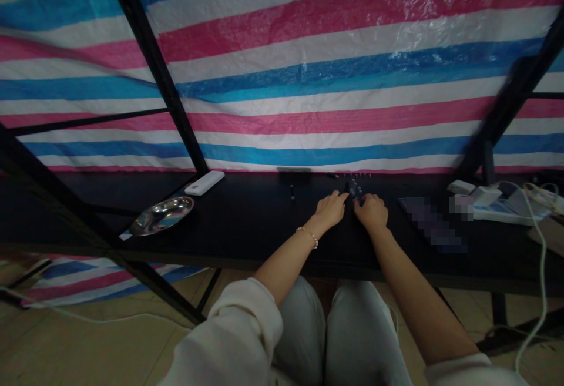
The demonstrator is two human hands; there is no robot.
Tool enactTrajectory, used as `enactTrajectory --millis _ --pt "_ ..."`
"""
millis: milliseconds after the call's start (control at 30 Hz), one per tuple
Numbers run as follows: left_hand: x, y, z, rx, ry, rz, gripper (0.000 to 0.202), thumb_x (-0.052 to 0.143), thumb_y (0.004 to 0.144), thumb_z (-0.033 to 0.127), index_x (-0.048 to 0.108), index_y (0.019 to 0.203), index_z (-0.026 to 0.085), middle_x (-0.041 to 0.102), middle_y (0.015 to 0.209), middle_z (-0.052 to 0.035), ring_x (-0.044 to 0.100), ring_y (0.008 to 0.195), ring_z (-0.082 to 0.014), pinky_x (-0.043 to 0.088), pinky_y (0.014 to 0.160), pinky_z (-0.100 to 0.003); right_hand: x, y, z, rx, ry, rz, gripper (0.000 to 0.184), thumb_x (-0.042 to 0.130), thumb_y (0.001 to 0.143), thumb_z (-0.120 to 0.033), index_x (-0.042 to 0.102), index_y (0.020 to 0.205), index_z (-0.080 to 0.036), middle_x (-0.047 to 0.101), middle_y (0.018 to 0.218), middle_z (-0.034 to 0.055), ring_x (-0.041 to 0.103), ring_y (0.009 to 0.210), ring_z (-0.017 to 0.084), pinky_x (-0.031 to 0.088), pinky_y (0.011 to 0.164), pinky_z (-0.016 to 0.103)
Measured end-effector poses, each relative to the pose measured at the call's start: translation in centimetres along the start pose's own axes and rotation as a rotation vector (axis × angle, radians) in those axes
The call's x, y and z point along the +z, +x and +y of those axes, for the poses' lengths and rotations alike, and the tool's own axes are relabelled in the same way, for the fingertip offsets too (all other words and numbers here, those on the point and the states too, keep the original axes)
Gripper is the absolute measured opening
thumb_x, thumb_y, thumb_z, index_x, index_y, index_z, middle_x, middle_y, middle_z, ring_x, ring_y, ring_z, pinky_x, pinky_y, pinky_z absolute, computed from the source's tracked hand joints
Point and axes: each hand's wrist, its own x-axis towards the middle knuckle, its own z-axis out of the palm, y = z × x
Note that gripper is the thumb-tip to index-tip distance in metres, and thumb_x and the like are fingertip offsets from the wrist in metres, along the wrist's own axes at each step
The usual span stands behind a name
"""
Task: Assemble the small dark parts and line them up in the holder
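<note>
The person's left hand (329, 210) and right hand (371, 212) are reaching side by side over a black tabletop (229, 244), their fingers curving down toward a small cluster of dark bluish pieces (355, 189). The cluster is sitting on the table just ahead of the fingertips, between the two hands. It is too small and dim to identify, though the pieces are looking knobbly, with a row of thin upright tips showing just behind them. Neither grip can be read: the fingers are loosely curled, but I cannot tell whether they are closed on anything. A beaded bracelet (307, 236) is circling the left wrist. A small dark peg (292, 193) is standing on the table well left of the hands. Farther left, a steel dish (162, 215) and a white oblong device (204, 183) are lying on the tabletop. To the right, a flat pixelated item (432, 224) is lying near the right hand, and a striped tarpaulin (308, 80) is hanging behind the table.
</note>
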Motion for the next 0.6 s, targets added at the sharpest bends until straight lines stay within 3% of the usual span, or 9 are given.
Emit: enactTrajectory --millis 333,433,600 --pt "0.0 0.6 0.4 -0.042 -0.013 0.095 0.016 0.047 0.082 0.023 0.053 0.095 0.017 0.056 0.097 -0.0084 0.057 0.086 -0.0197 0.045 0.072 -0.03 0.2 0.1 0.1 0.003 0.004 0.021 0.033 0.045 0.081 -0.038 0.056 0.097 -0.012 0.056 0.101 0.0143 0.052 0.098 0.027 0.041 0.075 0.035" --pt "0.0 0.4 -0.2 -0.059 -0.089 0.117 0.012 0.05 0.08 0.021 0.053 0.091 0.018 0.058 0.094 -0.0065 0.057 0.084 -0.018 0.044 0.072 -0.028 0.2 0.1 0.1 0.0 0.003 0.016 0.033 0.045 0.081 -0.038 0.056 0.097 -0.012 0.056 0.101 0.0145 0.052 0.097 0.026 0.041 0.075 0.035" --pt "-0.9 -0.6 -1.9 -0.081 -0.201 0.254 0.009 0.052 0.078 0.022 0.055 0.087 0.019 0.06 0.087 -0.0038 0.056 0.078 -0.0153 0.042 0.068 -0.026 0.2 0.2 0.1 -0.01 0.012 0.022 0.031 0.044 0.08 -0.037 0.057 0.095 -0.013 0.057 0.099 0.0136 0.053 0.095 0.026 0.042 0.074 0.035"
